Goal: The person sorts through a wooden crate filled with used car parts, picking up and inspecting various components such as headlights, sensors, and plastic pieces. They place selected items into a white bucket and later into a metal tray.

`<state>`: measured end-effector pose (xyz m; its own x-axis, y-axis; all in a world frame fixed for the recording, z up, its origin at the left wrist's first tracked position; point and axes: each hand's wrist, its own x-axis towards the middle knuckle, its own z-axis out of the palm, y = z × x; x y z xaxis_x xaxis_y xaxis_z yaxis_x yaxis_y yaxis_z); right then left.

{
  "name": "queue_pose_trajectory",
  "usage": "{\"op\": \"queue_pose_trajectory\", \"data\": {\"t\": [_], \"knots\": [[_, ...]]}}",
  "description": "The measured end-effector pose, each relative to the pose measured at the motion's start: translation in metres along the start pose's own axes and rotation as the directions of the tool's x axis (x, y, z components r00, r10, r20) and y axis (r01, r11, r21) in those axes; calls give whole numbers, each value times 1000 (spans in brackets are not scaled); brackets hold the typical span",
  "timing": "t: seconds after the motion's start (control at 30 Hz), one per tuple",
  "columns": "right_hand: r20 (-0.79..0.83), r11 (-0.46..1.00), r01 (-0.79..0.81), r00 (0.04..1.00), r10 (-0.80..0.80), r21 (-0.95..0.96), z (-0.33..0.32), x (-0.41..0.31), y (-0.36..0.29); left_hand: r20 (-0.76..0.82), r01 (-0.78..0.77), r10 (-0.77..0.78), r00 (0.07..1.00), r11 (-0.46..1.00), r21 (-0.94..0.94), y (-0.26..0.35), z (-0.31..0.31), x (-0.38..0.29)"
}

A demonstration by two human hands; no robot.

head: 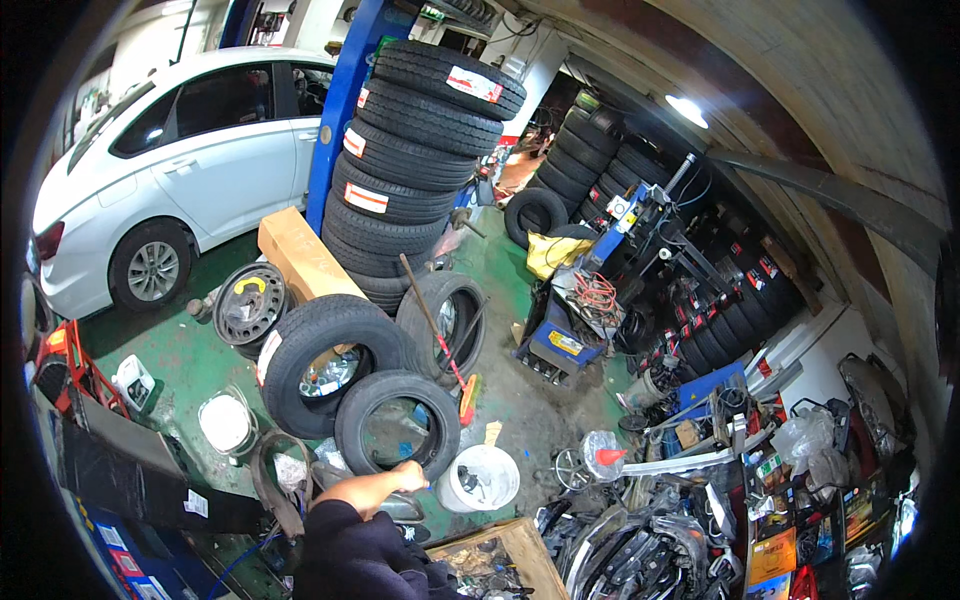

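Observation:
My left hand [409, 477], its fingers curled, is in front of the near rim of a worn tyre [351, 420] lying on the floor. A small blue spot shows at the fingers; whether they grip anything is too small to make out. Just right of the hand stands a white plastic bucket [504, 480] with dark items inside. Behind the worn tyre leans a larger tyre [289, 390] with a label on its tread. Below the hand, a shallow cardboard box [536, 551] contains small loose parts. My right hand is out of view.
A long-handled broom [429, 319] leans against another tyre [411, 319]. Beyond stands a tall tyre stack [409, 169] beside a blue lift post [341, 112] and a white car [225, 161]. A blue tyre changer [559, 341] stands right, with heaped scrap parts [645, 540] nearer.

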<state>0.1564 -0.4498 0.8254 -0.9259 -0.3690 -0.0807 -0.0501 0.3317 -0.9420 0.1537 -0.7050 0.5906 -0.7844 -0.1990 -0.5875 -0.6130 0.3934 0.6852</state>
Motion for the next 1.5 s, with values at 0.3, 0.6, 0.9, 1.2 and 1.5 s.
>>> {"op": "queue_pose_trajectory", "data": {"t": [0.3, 0.6, 0.9, 1.2, 1.5], "knots": [[1, 1000, -4, 1000, 4, 2, 2, -2, 8, 788, 154, -307, 534, 951, 267, -37, -59, -126], [-21, 999, -21, 1000, 21, 33, 8, -13, 20, 960, 143, -156, 233, 982, 125, -46, -51, -200], [-57, 998, -42, 997, 45, 42, 10, -22, 23, 967, -26, -149, 206, 987, 157, -28, -41, -185], [-101, 997, -60, 993, 64, 46, 19, -37, 39, 977, -187, -91, 192, 974, 127, -16, -37, -181], [-154, 999, -42, 987, 46, 27, 11, -62, 31, 995, -375, 86, 54, 925, -60, -48, -31, -190]]}}
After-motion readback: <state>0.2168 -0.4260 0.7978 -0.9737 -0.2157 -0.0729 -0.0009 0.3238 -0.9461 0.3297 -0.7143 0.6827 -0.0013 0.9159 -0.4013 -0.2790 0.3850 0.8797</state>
